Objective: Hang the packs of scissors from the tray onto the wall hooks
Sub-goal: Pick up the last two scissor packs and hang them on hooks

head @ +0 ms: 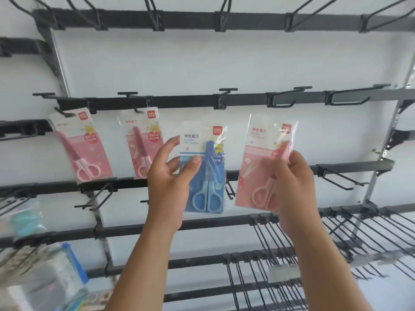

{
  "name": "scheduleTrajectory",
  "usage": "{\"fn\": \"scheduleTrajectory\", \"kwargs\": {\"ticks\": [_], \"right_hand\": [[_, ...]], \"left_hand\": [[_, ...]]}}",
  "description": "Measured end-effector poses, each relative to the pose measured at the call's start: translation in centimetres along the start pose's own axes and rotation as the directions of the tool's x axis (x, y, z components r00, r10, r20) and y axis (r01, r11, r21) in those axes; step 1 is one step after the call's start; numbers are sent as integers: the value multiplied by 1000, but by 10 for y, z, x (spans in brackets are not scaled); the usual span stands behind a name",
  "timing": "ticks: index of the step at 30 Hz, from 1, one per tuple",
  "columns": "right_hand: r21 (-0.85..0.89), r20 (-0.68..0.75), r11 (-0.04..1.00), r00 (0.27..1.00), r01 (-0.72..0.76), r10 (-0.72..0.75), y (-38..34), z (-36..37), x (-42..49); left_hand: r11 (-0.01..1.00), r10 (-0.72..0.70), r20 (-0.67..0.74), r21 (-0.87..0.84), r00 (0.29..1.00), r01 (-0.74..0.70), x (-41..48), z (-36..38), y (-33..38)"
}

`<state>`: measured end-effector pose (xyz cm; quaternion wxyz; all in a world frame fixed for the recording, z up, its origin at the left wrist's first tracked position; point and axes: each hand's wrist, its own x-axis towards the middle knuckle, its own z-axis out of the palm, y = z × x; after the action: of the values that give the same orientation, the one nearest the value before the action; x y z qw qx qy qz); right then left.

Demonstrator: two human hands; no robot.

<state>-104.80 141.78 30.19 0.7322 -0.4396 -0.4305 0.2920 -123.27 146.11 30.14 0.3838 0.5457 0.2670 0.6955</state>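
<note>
My left hand point(168, 182) holds a blue pack of scissors point(205, 167) upright by its left edge, thumb on the front. My right hand point(289, 182) grips a pink pack of scissors point(260, 153) by its right side, a little right of the blue one. Both packs are held in front of the wall, below a rail of black hooks; a bare hook point(226, 92) sticks out just above the blue pack. Two other pink packs hang on hooks at the left, one point(82, 144) tilted, one point(142, 140) partly behind my left hand. The tray is not in view.
Black rails with hooks cross the white wall in rows; bare hooks point(285, 97) continue to the right. Many long wire hooks point(280, 254) jut out at the lower right. Blurred packaged goods point(45, 265) sit at the lower left.
</note>
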Motion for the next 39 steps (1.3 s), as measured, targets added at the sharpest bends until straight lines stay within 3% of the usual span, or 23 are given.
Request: {"fn": "scheduleTrajectory", "kwargs": {"ticks": [7,13,17,21,30,34,39], "right_hand": [[12,41,999,998,50,-50,-11,-33,27],[12,97,996,991,90,-91,-13,-43,37],[3,124,996,989,84,-84,-10,-45,39],[-2,128,997,989,75,-74,-6,-45,41],[-26,35,990,990,136,-135,-9,-50,62],[-86,-32,977,980,196,-199,-13,-52,84],[-203,-8,958,978,203,-209,-13,-53,105]], "left_hand": [[976,144,21,161,989,-146,29,59,-5],[957,210,-69,217,975,-191,37,79,-16],[956,222,-147,230,964,-185,40,82,-18],[955,196,-137,250,971,-157,44,84,-17],[936,164,-164,336,973,-101,50,79,-38],[926,173,-177,364,969,-99,52,76,-43],[919,166,-187,386,968,-82,53,72,-44]]}}
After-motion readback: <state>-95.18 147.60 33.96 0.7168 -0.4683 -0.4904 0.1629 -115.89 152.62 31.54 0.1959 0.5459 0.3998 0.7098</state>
